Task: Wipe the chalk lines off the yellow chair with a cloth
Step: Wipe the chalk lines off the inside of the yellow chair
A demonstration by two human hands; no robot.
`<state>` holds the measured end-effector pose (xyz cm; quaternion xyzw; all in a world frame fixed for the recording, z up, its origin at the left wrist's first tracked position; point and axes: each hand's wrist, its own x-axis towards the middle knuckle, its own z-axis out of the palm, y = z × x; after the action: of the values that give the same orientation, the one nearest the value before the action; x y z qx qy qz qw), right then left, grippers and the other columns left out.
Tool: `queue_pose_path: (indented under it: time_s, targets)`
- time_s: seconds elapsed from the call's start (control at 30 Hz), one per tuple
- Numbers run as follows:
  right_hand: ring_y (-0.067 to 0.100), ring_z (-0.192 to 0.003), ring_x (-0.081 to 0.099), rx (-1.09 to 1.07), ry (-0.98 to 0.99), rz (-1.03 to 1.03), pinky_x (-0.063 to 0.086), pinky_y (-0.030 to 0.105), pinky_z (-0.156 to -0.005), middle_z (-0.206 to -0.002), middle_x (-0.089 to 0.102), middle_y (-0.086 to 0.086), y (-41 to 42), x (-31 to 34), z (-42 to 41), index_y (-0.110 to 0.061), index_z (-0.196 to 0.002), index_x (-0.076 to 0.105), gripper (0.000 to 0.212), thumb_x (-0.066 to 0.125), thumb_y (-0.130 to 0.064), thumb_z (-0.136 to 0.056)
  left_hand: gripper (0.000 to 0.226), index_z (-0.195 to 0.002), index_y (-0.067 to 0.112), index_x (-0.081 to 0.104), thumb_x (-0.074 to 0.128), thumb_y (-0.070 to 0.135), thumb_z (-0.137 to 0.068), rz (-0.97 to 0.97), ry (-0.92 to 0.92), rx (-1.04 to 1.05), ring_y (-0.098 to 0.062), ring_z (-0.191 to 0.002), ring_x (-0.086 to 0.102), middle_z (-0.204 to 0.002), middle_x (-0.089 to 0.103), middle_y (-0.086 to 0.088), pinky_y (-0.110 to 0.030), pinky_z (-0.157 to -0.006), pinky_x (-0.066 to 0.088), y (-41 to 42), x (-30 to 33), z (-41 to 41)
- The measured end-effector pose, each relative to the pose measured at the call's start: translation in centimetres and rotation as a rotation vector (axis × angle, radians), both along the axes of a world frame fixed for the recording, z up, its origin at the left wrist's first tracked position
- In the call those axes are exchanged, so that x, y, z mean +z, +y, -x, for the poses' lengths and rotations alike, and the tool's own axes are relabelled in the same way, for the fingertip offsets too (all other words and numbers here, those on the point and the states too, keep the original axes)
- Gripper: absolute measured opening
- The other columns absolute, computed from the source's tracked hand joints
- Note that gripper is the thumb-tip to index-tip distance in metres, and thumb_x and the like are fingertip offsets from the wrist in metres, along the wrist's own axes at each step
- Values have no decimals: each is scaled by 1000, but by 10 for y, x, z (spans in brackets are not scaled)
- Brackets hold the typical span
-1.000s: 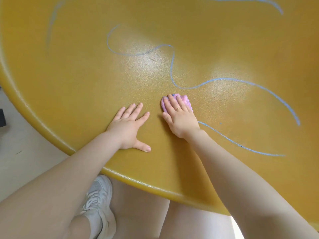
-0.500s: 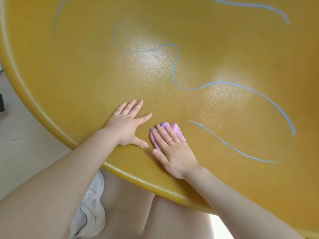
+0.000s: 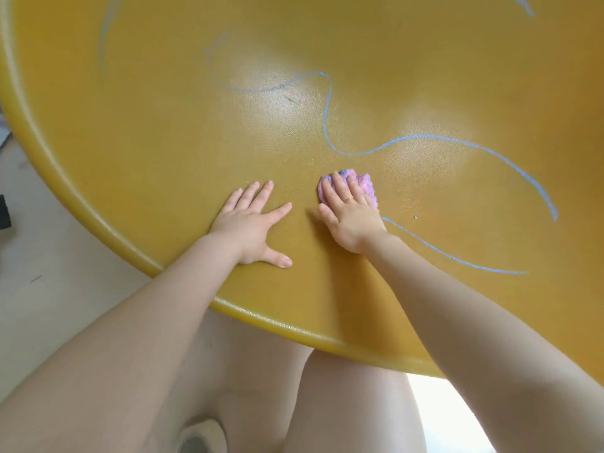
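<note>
Two bare hands lie on the yellow chair (image 3: 163, 152), and one pink cloth (image 3: 362, 184) sits just right of centre frame. The right hand (image 3: 351, 217) presses flat on that cloth, fingers extended over it rather than curled, a ring on one finger. The left hand (image 3: 251, 227) is spread wide and empty, palm down beside it. Four blue chalk lines (image 3: 425, 137) show — a long wavy one across the middle, a short stroke touching the right wrist, a faint one at upper left, a fragment at upper right. The chair's rounded edge curves through lower left; bare seat stretches leftward.
</note>
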<state>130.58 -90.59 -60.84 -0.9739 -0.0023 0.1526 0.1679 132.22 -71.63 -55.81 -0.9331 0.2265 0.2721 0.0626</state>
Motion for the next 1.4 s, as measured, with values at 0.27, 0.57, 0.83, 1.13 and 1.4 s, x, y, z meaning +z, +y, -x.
queue_pose_path:
  time_s: [0.27, 0.57, 0.83, 1.13, 1.4]
  targets:
    - [14, -142, -14, 78, 7, -154, -14, 24, -111, -156, -2, -5, 33, 10, 103, -26, -147, 8, 84, -6, -66, -74, 112, -149, 28, -1, 59, 73, -66, -103, -57, -161, -26, -146, -8, -156, -18, -10, -37, -118, -2, -22, 5, -7]
    - [22, -143, -7, -249, -68, 27, -10, 33, -115, -157, 0, 2, -15, -17, 2, -22, -147, 9, 52, 21, -39, -100, 123, -149, 28, -6, 62, 75, -59, 18, 15, -264, -21, -144, -17, -155, -23, -1, -36, -116, -8, -19, -11, -27]
    - [17, -142, -13, -306, -3, -76, -13, 30, -113, -156, -4, -3, 15, -6, 34, -27, -146, 10, 61, 25, -55, -93, 121, -149, 28, -5, 61, 76, -60, 67, 5, -238, -23, -144, -18, -156, -22, -3, -39, -116, -9, -21, -17, -26]
    - [14, -143, -6, -142, 6, -102, -14, 24, -110, -152, 1, -12, 34, 5, 102, -31, -144, 12, 103, -19, -83, -61, 119, -150, 19, -2, 59, 74, -64, 31, 5, -284, -27, -146, -9, -158, -14, -6, -38, -117, 1, -30, -10, -20]
    - [23, -144, -4, -310, -50, 40, -7, 33, -113, -157, 4, 1, -26, -13, 25, -25, -147, 12, 53, 26, -40, -99, 92, -150, 21, 1, 54, 56, -84, 32, 158, -470, -23, -146, -8, -157, -15, -3, -35, -117, 2, -38, -8, -13]
